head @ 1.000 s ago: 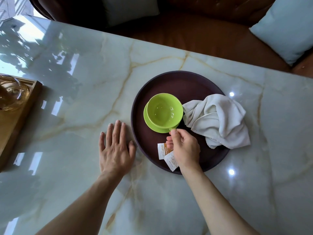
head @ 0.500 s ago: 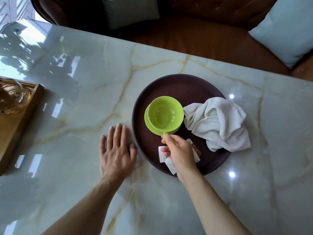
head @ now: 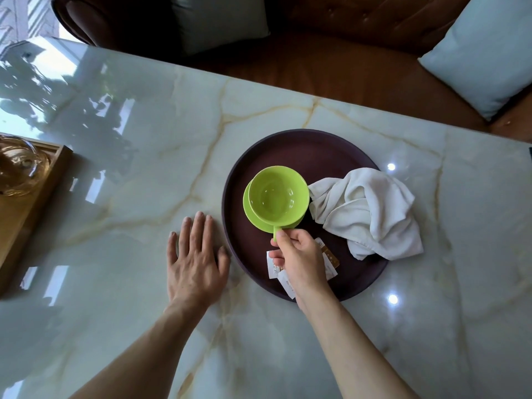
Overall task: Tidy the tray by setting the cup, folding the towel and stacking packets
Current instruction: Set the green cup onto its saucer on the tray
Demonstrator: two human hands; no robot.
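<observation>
With the right hand (head: 299,262) pinching the green cup (head: 278,196) by its handle and the left hand (head: 195,262) flat, fingers released, on the table (head: 144,139), lower the cup squarely onto its saucer (head: 253,216).

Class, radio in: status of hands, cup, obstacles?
Right hand holds cup handle. Left hand flat on table. Towel crumpled beside cup.

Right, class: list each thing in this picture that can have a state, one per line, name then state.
cup: upright, empty, above the saucer, handle gripped
saucer: on the tray
towel: crumpled, unfolded, overhanging the tray's rim
packets: scattered, unstacked, partly hidden
tray: flat on the table
right hand: pinching the cup's handle
left hand: flat on the table
</observation>
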